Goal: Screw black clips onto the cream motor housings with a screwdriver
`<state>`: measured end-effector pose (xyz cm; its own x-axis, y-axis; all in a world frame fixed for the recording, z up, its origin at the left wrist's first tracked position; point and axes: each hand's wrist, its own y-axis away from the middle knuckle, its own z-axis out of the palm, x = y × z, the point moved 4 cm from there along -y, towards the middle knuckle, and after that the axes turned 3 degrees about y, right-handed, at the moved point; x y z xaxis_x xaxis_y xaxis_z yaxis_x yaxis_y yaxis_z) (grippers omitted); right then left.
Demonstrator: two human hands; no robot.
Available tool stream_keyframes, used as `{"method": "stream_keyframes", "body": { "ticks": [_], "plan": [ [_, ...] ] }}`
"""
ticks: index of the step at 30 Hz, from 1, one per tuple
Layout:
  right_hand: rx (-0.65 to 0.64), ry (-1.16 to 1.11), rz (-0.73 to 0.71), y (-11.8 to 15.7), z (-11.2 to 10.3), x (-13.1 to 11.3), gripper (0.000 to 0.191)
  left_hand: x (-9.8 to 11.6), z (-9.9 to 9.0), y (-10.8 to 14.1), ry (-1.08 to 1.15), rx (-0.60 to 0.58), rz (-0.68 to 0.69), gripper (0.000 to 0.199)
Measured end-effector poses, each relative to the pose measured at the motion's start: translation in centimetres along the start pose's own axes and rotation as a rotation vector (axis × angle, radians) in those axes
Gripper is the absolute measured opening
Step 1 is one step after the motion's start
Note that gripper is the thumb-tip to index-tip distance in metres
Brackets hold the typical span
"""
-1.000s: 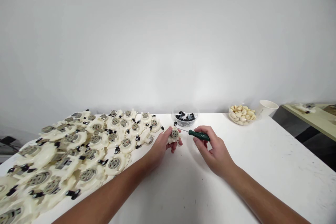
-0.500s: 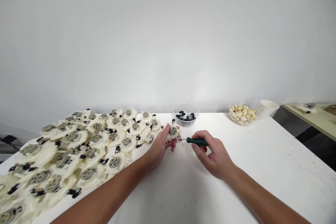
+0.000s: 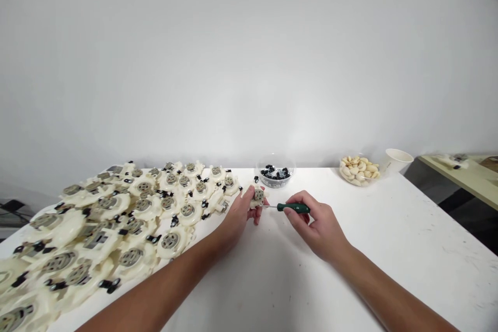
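Note:
A cream plastic part with a grey slotted disc [image 3: 259,195] is gripped in my left hand [image 3: 238,216], above the white table [image 3: 249,280]. Between thumb and fingers, my right hand [image 3: 319,225] holds a green-handled screwdriver [image 3: 294,208]. Its thin shaft points left, and the tip reaches the lower side of the cream part; the exact contact point is too small to make out. Just beyond the hands stands a clear round bowl [image 3: 276,182] with small black pieces in it.
Many similar cream assemblies [image 3: 142,205] are spread and piled over the table's left side. At the back right are a clear bowl of cream-coloured pieces [image 3: 360,171] and a white cup [image 3: 395,162]. A pale green surface [image 3: 462,179] lies beyond the right edge.
The cream part has tilted and shifted slightly within my left hand. My right hand's grip on the screwdriver has changed a little, its thumb and fingers slightly moved.

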<state>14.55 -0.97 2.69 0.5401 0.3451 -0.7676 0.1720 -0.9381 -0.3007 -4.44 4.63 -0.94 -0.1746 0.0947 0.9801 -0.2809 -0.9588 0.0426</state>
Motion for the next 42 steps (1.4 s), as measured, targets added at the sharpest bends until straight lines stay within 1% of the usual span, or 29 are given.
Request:
{"method": "stream_keyframes", "body": {
  "ticks": [4, 6, 10, 12, 16, 22, 28, 32, 35, 38, 40, 42],
  "plan": [
    [-0.033, 0.074, -0.069, 0.0, 0.5, -0.1, 0.026, 0.4, 0.3, 0.4, -0.058, -0.058, 0.011, 0.047],
    [0.004, 0.033, -0.089, 0.1, 0.2, -0.4, 0.025, 0.3, 0.2, 0.4, -0.043, -0.05, 0.009, 0.048],
    [0.102, -0.052, -0.062, 0.3, -0.8, -0.6, 0.019, -0.1, 0.0, 0.1, 0.004, -0.025, -0.008, 0.05],
    [0.099, -0.053, -0.065, 0.3, -0.9, -0.5, 0.017, -0.2, -0.1, 0.0, 0.025, -0.011, -0.005, 0.051],
    [0.064, -0.032, -0.092, 0.2, -0.2, 0.0, 0.014, -0.3, -0.1, -0.1, 0.052, 0.001, 0.005, 0.05],
    [0.135, -0.061, -0.127, 0.3, -0.4, -0.2, 0.007, -0.4, -0.3, -0.2, 0.055, -0.016, -0.011, 0.049],
    [0.115, -0.002, -0.057, 0.0, -0.4, -0.3, 0.01, -0.5, -0.3, -0.2, 0.046, -0.008, 0.004, 0.049],
    [0.098, 0.002, -0.017, -0.1, -0.4, -0.4, 0.01, -0.3, -0.2, -0.1, 0.031, -0.024, 0.004, 0.049],
    [0.062, -0.039, -0.023, 0.0, -0.4, -0.8, 0.007, -0.2, -0.2, -0.1, 0.037, -0.019, 0.002, 0.048],
    [0.048, -0.125, -0.047, 0.2, -0.5, -1.2, 0.011, -0.2, -0.2, -0.1, 0.049, -0.005, 0.001, 0.048],
    [0.1, -0.181, -0.052, 0.1, -0.8, -1.1, 0.013, -0.3, -0.2, -0.1, 0.037, -0.011, 0.003, 0.049],
    [0.188, -0.216, -0.051, 0.0, -1.1, -0.8, 0.014, -0.3, -0.1, 0.0, 0.018, -0.026, 0.011, 0.049]
  ]
}}
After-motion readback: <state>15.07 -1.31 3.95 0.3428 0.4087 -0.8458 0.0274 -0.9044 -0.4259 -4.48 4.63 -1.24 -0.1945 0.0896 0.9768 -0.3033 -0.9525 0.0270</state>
